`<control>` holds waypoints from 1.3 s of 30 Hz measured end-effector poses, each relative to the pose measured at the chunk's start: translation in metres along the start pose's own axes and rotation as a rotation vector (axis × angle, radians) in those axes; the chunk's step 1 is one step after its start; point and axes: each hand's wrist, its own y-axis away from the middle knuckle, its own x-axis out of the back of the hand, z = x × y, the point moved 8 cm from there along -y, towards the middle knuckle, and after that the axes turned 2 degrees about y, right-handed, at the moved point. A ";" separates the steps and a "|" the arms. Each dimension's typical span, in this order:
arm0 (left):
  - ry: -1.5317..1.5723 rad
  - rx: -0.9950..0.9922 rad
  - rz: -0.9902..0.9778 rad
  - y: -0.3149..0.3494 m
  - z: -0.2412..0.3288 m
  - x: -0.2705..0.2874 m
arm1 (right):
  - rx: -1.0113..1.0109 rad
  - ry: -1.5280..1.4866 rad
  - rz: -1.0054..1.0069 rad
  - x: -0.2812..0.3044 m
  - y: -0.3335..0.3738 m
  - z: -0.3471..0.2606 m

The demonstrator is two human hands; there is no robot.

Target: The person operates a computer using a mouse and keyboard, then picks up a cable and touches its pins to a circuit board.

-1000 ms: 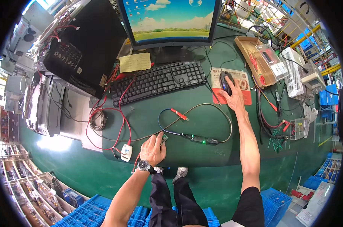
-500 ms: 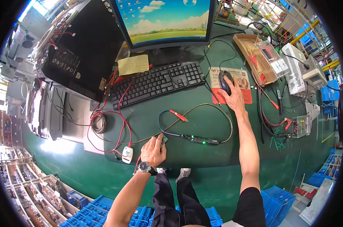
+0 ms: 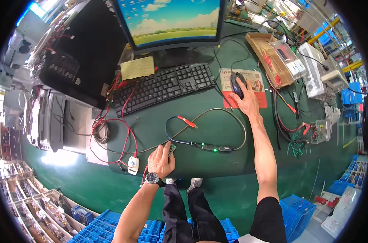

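Observation:
On the green table's front edge lies my left hand (image 3: 160, 161), wearing a wristwatch. Its fingers are held together over a small green circuit board (image 3: 172, 149), which peeks out beside the fingertips and is partly hidden. My right hand (image 3: 248, 102) is curved over a black computer mouse (image 3: 235, 86) on a red and cream printed mouse pad (image 3: 261, 99). Between the hands lies a dark slim adapter module (image 3: 211, 147) with a green light, joined to a looped cable. A red-sleeved connector (image 3: 187, 121) rests inside that loop.
Behind are a black keyboard (image 3: 163, 87), a monitor (image 3: 171, 24) and a yellow note (image 3: 137, 68). A white plug-like device (image 3: 133, 165) with red wires sits left of my left hand. At right stand a cardboard tray (image 3: 269, 60) and several green sticks (image 3: 296, 148). A black computer case (image 3: 80, 56) fills the left.
The whole view has shifted slightly to the left. Both hands stay in place, the left at the circuit board and the right on the mouse. One of two green lights on the adapter module no longer shows.

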 end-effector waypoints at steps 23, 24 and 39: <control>-0.082 -0.073 -0.015 0.000 0.000 -0.008 | 0.078 0.075 0.108 0.001 0.002 -0.009; -0.077 -0.073 -0.008 -0.001 0.001 -0.009 | 0.049 0.066 0.066 0.000 0.002 -0.002; -0.005 -0.019 -0.037 0.008 -0.010 0.002 | 0.141 0.107 0.125 -0.003 0.004 -0.022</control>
